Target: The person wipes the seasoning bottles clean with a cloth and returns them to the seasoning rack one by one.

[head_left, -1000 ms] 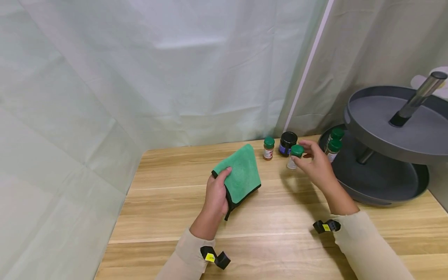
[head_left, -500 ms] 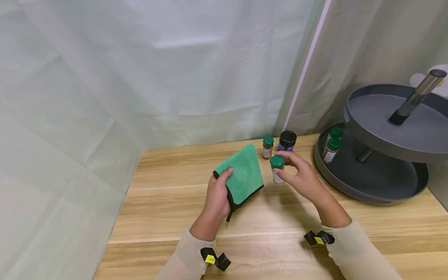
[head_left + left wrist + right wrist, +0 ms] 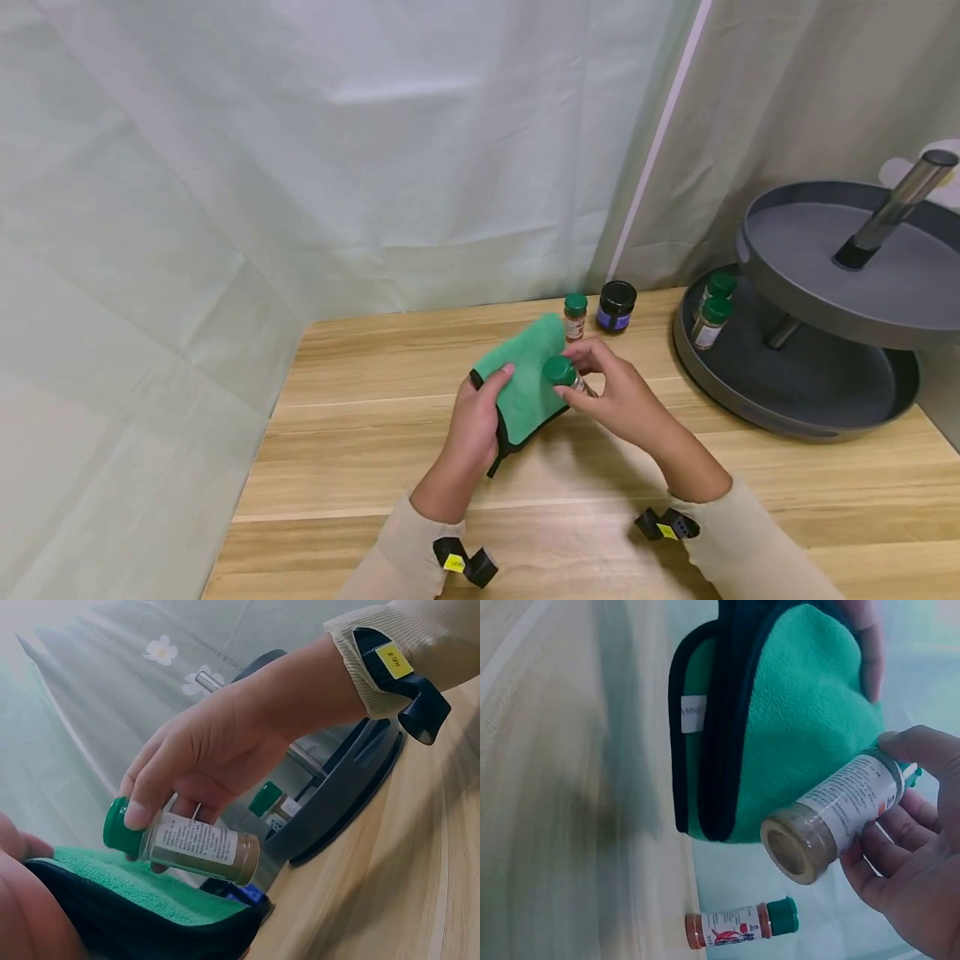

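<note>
A folded green cloth [image 3: 531, 392] with black edging lies in my left hand [image 3: 474, 418], the thumb on top of it. My right hand [image 3: 618, 396] pinches a small spice jar [image 3: 196, 847] near its green cap [image 3: 559, 370]. The jar has a white printed label and brown contents, and it is tilted over the cloth. In the right wrist view the jar's base points away from the hand, close to the cloth's surface; whether they touch I cannot tell.
Behind the cloth stand a spice jar [image 3: 575, 317] with reddish contents and a black-lidded jar [image 3: 617, 307]. To the right is a two-tier grey round rack [image 3: 817, 417]; two green-capped jars [image 3: 711, 323] stand on its lower tier. A curtain [image 3: 450, 167] hangs behind the table.
My right hand has carried the spice jar left from beside the black-lidded jar to over the cloth, tilting it. My left hand with the cloth has shifted slightly right.
</note>
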Demonstrator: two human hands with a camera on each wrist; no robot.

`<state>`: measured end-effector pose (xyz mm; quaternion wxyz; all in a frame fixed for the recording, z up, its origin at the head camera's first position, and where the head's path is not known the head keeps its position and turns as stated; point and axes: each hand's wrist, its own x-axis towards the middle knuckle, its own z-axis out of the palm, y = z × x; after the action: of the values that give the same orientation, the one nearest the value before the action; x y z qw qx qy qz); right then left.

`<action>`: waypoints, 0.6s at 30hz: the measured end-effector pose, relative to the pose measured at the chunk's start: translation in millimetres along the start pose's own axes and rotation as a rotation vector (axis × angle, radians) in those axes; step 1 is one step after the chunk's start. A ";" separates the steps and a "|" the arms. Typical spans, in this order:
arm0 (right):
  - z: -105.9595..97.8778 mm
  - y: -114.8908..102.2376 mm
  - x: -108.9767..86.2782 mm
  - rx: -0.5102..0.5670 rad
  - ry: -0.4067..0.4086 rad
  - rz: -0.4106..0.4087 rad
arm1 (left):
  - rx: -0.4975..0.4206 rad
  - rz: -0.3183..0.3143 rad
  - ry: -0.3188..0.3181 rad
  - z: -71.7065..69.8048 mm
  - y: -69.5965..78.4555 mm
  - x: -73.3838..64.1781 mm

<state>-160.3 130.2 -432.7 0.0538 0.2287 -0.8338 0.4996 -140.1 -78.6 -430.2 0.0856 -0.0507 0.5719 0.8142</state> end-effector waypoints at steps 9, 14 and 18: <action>7.5 -0.1 -2.0 -0.074 0.002 -0.090 | 0.193 0.035 -0.051 3.5 -1.4 -4.7; 11.0 -0.3 -3.0 -0.119 0.035 -0.088 | 0.336 0.044 -0.090 7.1 -4.6 -8.0; 10.8 -2.0 -3.1 -0.116 0.068 -0.041 | 0.432 0.089 -0.124 9.7 -6.7 -10.1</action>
<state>-155.1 121.1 -437.4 0.1054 0.2249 -0.8543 0.4565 -128.8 -68.1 -431.2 0.0933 0.0443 0.7282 0.6775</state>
